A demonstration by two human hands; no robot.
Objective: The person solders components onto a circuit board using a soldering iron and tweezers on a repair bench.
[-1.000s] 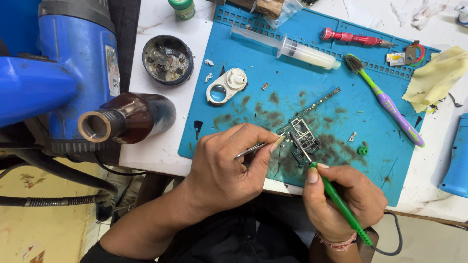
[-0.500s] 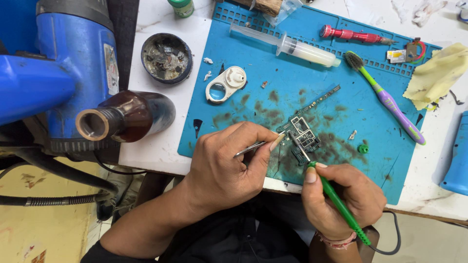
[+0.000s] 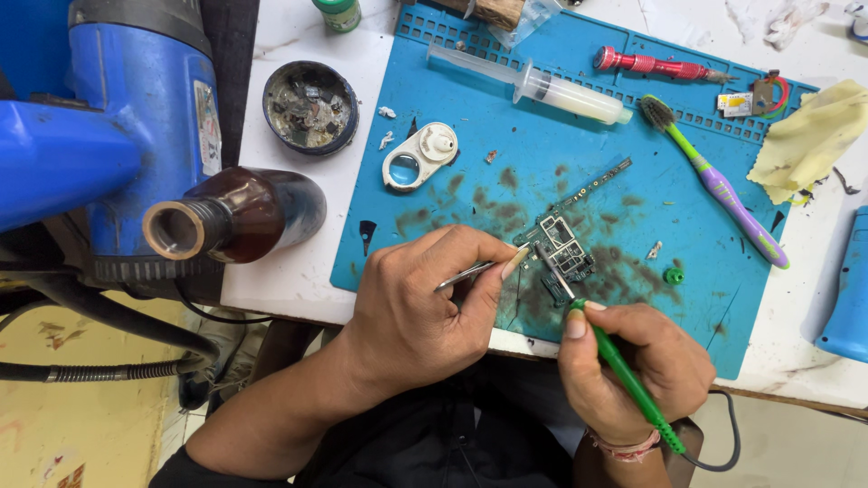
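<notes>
Gripping a pair of thin metal tweezers [image 3: 463,274], the left hand [image 3: 425,312] rests on the near edge of the blue mat [image 3: 561,145], its fingers curled shut around them so that the tips reach the small circuit board [image 3: 562,253]; the right hand [image 3: 633,366] is closed around a green-handled soldering iron [image 3: 624,370], held like a pen, and its metal tip lies on the same board; a dark cord runs from the iron's end down past the near edge of the bench [image 3: 298,262].

The board lies on the near half of the mat, among dark stains; just to its right sit a small green knob [image 3: 674,276] and a tiny white scrap; a white plastic piece with a round hole [image 3: 419,155] lies near the mat's left edge.

Along the far edge of the mat lie a clear syringe [image 3: 533,84] and a red screwdriver [image 3: 655,65]; a purple and green toothbrush [image 3: 714,181] slants toward the right edge, beside a yellow cloth [image 3: 809,140].

On the bench left of the mat stand a round black tin of scraps [image 3: 310,107] and a brown glass bottle [image 3: 231,217], open at the neck, next to a blue machine [image 3: 117,117] at the left edge.
</notes>
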